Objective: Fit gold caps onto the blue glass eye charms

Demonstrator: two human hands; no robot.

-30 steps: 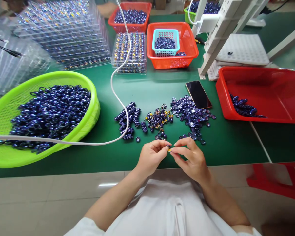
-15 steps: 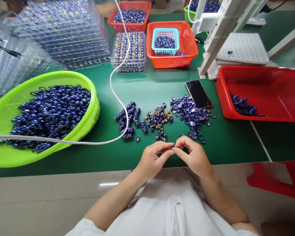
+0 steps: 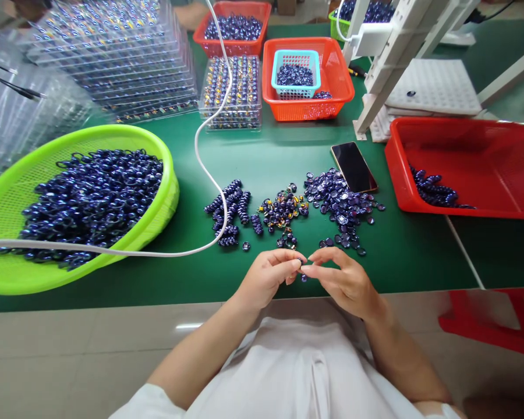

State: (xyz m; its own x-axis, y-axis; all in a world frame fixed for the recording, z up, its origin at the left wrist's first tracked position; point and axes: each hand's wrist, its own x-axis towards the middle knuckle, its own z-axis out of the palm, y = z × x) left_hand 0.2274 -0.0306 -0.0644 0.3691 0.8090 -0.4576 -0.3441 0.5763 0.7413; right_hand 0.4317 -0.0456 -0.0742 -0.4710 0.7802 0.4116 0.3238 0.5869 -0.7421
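Note:
Just over the table's front edge, my left hand (image 3: 268, 276) pinches a small shiny dark blue bead (image 3: 300, 263) between thumb and fingertips, which partly hide it. My right hand (image 3: 343, 279) is right beside it, thumb and forefinger apart, tips close to that bead. Another dark blue bead (image 3: 304, 278) shows under the fingertips; I cannot tell whether it is touched. Beyond the hands lie stacked rolls of dark blue rings (image 3: 229, 206), a small heap of blue and gold beads (image 3: 283, 209), and a pile of flat, round dark blue pieces (image 3: 340, 203).
A green basket (image 3: 170, 192) of dark blue loops stands left, a white cable (image 3: 198, 151) crossing it. A phone (image 3: 353, 166) touches the flat pieces. Right is a red tray (image 3: 484, 174). Behind are stacked clear trays (image 3: 157, 75), an orange basket (image 3: 340, 75) and a metal post (image 3: 386, 70).
My right thumb and forefinger have come apart from their pinch at the bead. My left hand has turned slightly and keeps its pinch. A blue bead now shows below the fingertips.

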